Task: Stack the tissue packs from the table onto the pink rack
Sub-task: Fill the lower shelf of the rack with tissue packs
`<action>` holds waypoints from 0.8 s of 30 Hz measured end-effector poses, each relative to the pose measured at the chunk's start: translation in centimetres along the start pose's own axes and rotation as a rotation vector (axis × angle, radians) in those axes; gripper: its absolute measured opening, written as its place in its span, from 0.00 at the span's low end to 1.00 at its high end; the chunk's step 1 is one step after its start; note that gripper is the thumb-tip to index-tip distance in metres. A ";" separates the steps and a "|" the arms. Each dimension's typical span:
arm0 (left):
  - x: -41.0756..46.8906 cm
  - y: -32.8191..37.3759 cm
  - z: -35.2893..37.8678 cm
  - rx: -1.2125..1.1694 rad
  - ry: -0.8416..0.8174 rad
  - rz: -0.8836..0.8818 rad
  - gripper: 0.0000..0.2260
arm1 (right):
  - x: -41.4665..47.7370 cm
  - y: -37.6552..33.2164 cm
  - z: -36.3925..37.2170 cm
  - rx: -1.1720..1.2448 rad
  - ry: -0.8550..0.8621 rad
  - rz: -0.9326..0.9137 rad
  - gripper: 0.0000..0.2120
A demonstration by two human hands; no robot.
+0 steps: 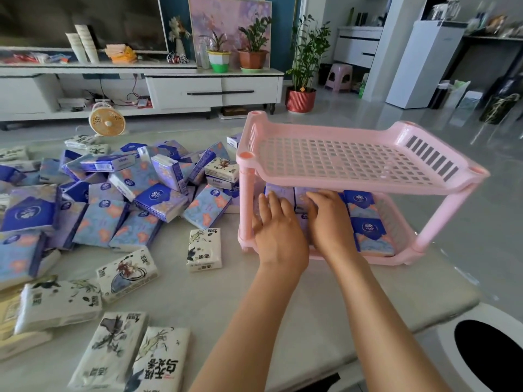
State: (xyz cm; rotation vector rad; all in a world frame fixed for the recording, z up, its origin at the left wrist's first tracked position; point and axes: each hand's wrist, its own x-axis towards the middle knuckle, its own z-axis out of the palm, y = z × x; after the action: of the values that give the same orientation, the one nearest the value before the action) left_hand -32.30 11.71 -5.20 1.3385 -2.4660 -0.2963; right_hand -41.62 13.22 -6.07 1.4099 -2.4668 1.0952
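head view: loose tissue packs heaped on table, left of both hands. left hand nearer that heap, fingers straight, a bit apart, pressing stacked packs on bottom shelf of pink rack. right hand just beside, fingers flat too.

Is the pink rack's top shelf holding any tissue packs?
No, the top shelf of the pink rack shows only bare grid; the tissue packs in it lie on the lower shelf.
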 end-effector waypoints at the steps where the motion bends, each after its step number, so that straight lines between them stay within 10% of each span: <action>1: 0.1 0.0 0.2 0.009 -0.014 -0.020 0.24 | 0.0 -0.1 0.1 -0.004 -0.002 0.003 0.14; 11: 0.3 0.1 1.4 -0.125 0.221 -0.051 0.25 | -0.7 -0.3 0.2 -0.085 0.002 -0.039 0.19; 18: -4.7 0.9 -3.4 -0.511 0.196 -0.064 0.31 | -4.2 -5.9 -3.8 0.566 0.450 0.345 0.15; 24: -6.0 -2.3 -8.2 -0.548 0.199 -0.242 0.08 | -9.1 -11.5 -2.8 1.305 -0.038 0.712 0.14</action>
State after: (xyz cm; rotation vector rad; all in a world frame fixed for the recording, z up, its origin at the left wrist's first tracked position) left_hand -24.37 15.24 0.60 1.3341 -1.8677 -0.7883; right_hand -28.19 17.91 -1.58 0.4742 -2.2359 3.1588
